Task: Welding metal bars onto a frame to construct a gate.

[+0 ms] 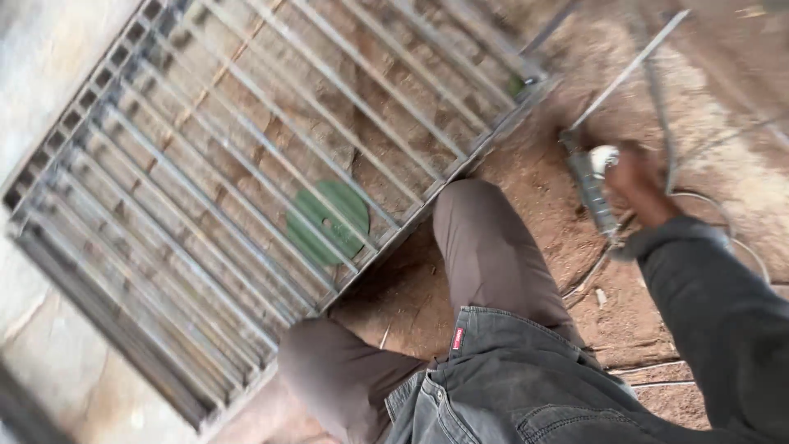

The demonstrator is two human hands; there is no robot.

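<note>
My right hand (637,182) is closed around a grey power tool (593,185) low over the dirt ground (534,189), just right of my knee (472,214). My left hand is out of view. A metal grille (205,189) lies to the left, over a green disc (327,222).

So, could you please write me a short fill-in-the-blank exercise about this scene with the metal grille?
1. The metal grille lies flat on the ______.
2. The round disc seen through the bars is ______ in colour.
3. The right hand rests on a grey ______ tool to the right of the grille.

Missing words: ground; green; power
</note>
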